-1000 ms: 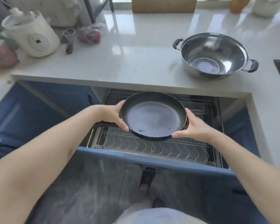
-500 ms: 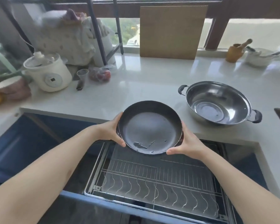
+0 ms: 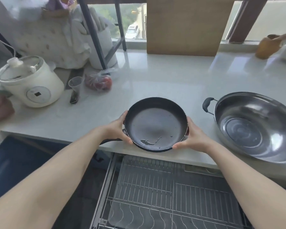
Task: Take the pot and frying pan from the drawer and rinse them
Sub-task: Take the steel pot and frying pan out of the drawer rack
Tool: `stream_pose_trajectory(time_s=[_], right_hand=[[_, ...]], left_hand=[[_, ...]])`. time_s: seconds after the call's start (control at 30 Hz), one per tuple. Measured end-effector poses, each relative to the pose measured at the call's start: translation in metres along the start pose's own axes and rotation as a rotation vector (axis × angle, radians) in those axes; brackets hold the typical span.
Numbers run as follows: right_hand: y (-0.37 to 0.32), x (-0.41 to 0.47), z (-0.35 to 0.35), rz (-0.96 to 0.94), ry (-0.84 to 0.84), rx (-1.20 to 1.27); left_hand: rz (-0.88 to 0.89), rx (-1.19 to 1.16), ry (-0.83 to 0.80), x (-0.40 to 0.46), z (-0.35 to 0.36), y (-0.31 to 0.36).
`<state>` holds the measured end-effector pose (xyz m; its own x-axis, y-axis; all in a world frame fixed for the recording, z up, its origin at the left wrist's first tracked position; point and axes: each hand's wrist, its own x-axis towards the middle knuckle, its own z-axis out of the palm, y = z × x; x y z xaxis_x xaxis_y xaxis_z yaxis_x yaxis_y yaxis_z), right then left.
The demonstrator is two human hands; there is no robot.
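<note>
A black frying pan [image 3: 155, 124] is held level over the front edge of the white counter [image 3: 155, 83]. My left hand [image 3: 117, 128] grips its left rim, and the pan's dark handle runs back under that wrist. My right hand [image 3: 191, 138] grips the right rim. A little liquid lies in the pan's near side. The steel pot [image 3: 254, 128] with two black handles stands on the counter to the right. Below, the drawer [image 3: 163, 195] is pulled open, showing its wire rack.
A white rice cooker [image 3: 31, 85] stands at the left, with a plastic cup [image 3: 75, 85] and a bag of red produce [image 3: 100, 82] beside it. A wooden board [image 3: 186, 25] leans on the window. A wooden jar [image 3: 267, 47] sits far right.
Both hands have lifted the frying pan out of the drawer and carried it up and forward to the counter's edge. The pot has not moved.
</note>
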<state>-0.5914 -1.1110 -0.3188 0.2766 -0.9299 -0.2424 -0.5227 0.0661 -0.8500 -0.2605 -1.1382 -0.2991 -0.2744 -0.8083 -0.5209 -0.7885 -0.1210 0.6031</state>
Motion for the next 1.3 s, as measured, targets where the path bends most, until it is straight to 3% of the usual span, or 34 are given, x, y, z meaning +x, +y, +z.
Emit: stream_pose_trajectory(time_s=[0.53, 0.63, 0.73, 0.83, 0.97, 1.13, 1.3], right_hand=[[0.004, 0.031, -0.006, 0.082, 0.102, -0.044], [0.005, 0.023, -0.002, 0.113, 0.145, -0.094], [0.003, 0.004, 0.003, 0.173, 0.197, -0.177], [0.004, -0.032, 0.006, 0.192, 0.224, -0.157], [0.015, -0.114, 0.018, 0.206, 0.257, -0.140], [0.048, -0.247, 0.041, 0.300, 0.328, -0.105], [0.088, -0.373, 0.084, 0.387, 0.553, -0.039]], left_hand=[[0.069, -0.133, -0.029, 0.055, -0.020, 0.001], [0.020, -0.088, 0.060, 0.045, -0.015, 0.004], [-0.032, 0.156, 0.249, 0.026, -0.006, 0.013], [0.058, 0.233, 0.417, -0.005, 0.015, 0.020], [0.133, 0.154, 0.430, -0.076, 0.074, 0.017], [-0.015, 0.065, 0.366, -0.176, 0.171, -0.007], [-0.163, -0.033, 0.540, -0.261, 0.271, -0.044]])
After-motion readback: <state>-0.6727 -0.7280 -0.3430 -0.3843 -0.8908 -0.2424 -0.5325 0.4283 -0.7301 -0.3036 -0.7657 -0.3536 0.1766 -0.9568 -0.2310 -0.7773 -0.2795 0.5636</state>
